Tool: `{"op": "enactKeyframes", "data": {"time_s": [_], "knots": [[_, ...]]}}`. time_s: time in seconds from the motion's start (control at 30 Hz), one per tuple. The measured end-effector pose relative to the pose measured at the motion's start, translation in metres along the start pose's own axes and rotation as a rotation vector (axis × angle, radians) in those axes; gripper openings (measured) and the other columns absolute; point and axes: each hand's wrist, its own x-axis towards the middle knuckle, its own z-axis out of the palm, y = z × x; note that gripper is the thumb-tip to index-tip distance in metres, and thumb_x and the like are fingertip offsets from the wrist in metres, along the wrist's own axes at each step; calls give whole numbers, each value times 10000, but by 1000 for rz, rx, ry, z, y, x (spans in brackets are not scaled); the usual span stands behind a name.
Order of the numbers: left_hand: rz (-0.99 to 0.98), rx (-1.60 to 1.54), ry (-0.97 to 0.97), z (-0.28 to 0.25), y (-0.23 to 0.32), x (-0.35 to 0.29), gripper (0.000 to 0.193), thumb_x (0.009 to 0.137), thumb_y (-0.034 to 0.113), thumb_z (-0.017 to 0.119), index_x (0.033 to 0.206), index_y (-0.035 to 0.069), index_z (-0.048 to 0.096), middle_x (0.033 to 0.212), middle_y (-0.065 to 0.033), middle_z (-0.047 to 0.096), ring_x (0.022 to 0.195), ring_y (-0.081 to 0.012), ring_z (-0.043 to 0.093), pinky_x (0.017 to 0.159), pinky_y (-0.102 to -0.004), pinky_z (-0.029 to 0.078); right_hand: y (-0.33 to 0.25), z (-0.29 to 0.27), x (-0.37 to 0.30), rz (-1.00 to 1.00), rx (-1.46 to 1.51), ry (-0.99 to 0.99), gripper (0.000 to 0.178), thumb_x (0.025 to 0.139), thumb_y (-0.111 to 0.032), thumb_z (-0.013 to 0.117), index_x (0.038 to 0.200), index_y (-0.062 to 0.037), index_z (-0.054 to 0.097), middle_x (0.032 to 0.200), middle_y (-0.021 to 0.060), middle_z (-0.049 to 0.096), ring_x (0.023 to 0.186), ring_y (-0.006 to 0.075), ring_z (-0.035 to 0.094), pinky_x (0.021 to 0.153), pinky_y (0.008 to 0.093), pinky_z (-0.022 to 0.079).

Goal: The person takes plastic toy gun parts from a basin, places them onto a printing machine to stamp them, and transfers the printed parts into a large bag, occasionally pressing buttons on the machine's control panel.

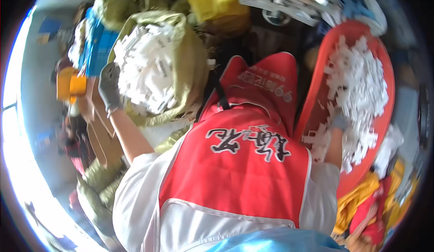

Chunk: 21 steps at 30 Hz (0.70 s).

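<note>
My left hand (110, 85), in a grey glove, is at the left rim of a pale green woven sack (192, 66), its fingers closed on the edge. White flat plastic-looking pieces (147, 66) fill the sack to its mouth. On my right stands a long red tub (316, 87) with a heap of small white cut pieces (357, 84). My right hand (340, 121), also gloved in grey, reaches down into this heap. The pieces and my own forearm hide its fingers.
Beyond the sack are a blue crate (97, 41), another green sack (115, 3) and a yellow bag (212, 1). A wheeled metal frame (285, 1) stands ahead. Left are an orange object (72, 84) and cardboard (104, 139). Another person's hand (361, 238) shows lower right.
</note>
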Motion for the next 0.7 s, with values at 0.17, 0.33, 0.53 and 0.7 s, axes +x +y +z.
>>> {"op": "enactKeyframes", "data": {"time_s": [0.17, 0.33, 0.53, 0.7], "knots": [[-22, 587, 89, -15, 13, -25, 297, 872, 267, 629, 1113, 93, 629, 1091, -105, 658, 916, -246, 643, 820, -341, 495, -16, -177, -39, -186, -193, -309, 747, 787, -350, 645, 1438, -185, 318, 1493, 34, 303, 1268, 282, 444, 1006, 468, 378], [407, 693, 179, 19, 23, -6, 257, 868, 230, 620, 1076, 80, 634, 1154, -118, 624, 1074, -312, 567, 934, -383, 428, -22, -39, -5, -123, -26, -300, 712, 737, -395, 712, 1366, -199, 441, 1328, 128, 482, 1193, 317, 486, 960, 439, 425], [527, 461, 15, 97, 79, 12, 244, 881, 177, 602, 1081, 39, 635, 1135, -131, 631, 1066, -295, 581, 937, -375, 437, -84, -158, -43, -142, 470, -41, 685, 761, -426, 705, 1308, -84, 473, 1181, 166, 585, 1073, 378, 550, 909, 437, 457], [619, 275, -119, 152, 132, 13, 256, 854, 135, 625, 1089, 36, 638, 1130, -131, 637, 1066, -284, 588, 937, -364, 445, -69, -142, -52, 134, 852, -169, 769, 755, -329, 725, 1403, -122, 367, 1269, 242, 507, 1165, 397, 504, 950, 440, 445]]}}
